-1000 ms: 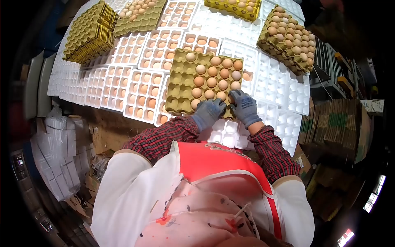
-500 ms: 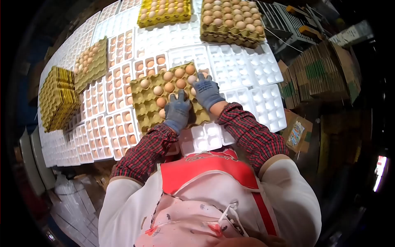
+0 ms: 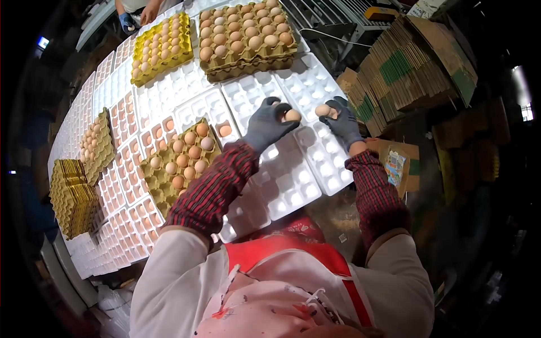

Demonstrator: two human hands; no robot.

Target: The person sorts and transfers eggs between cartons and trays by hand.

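Observation:
My left hand [image 3: 265, 128], in a grey-blue glove, is closed around eggs; one tan egg [image 3: 292, 116] shows at its fingertips. To its right my gloved right hand [image 3: 346, 128] also grips eggs, with a pale egg [image 3: 322, 110] at its fingers and part of another against the palm. Both hands hover over white moulded egg trays [image 3: 293, 207] near the table's right side. Left of them lies a brown pulp egg tray [image 3: 155, 190], partly filled with eggs and partly covered by my left sleeve.
Stacked pulp trays of eggs [image 3: 248, 61] and a yellow egg tray [image 3: 183, 56] stand at the back. Empty pulp trays [image 3: 70, 197] are piled at left. Flattened cartons [image 3: 394, 67] lean beyond the right edge. Another person's gloved hand [image 3: 127, 22] is at the far left.
Both hands have left the pulp tray and moved right over the white trays, now carrying eggs. The view has shifted right, bringing another person's hands into sight at the top.

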